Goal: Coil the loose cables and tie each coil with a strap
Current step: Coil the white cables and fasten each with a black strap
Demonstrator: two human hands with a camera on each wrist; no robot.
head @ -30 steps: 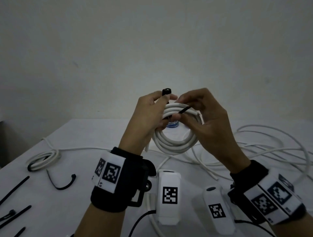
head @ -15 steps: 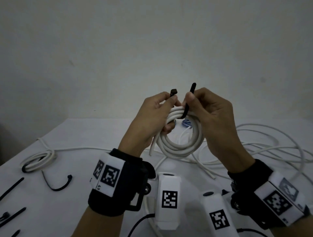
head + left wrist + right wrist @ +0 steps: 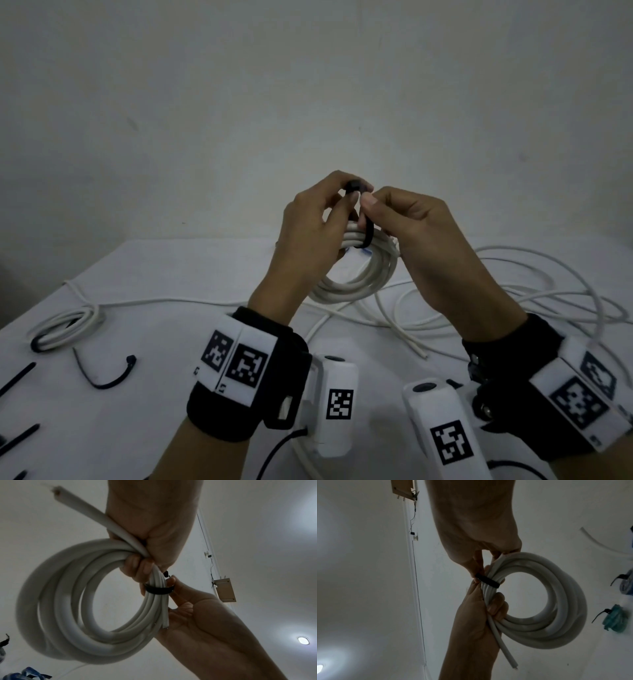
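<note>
Both hands are up in front of the wall with the white coil (image 3: 356, 274) held off the bench. Left hand (image 3: 308, 233) has its lower fingers curled around the bundled turns, while thumb and forefinger pinch the strap (image 3: 158, 589) head up top. Right hand (image 3: 414, 233) pinches the strap's other end right next to it, so the black band is already looped under the turns and the two ends are meeting above the coil. Can't tell whether the tip is actually in the head yet; fingers cover it.

What I'd worry about: that stiff cut end (image 3: 503, 647) pokes out below the left hand, outside the band, so I reckon it could spring loose once the grip eases. Also the strap sits close to the left fingers (image 3: 137, 566), so cinching it fast might catch skin or trap only some of the turns. And if the tip misses the slot, the loop could just flop open and the coil relax.

The bench (image 3: 171, 267) has a white cover, pretty dim light. More loose cable (image 3: 548, 301) sprawls on the right, a small cable bundle (image 3: 65, 325) sits on the left, with spare straps (image 3: 102, 373) near it. Plain pale wall behind, ceiling lamp visible in the left wrist view.
</note>
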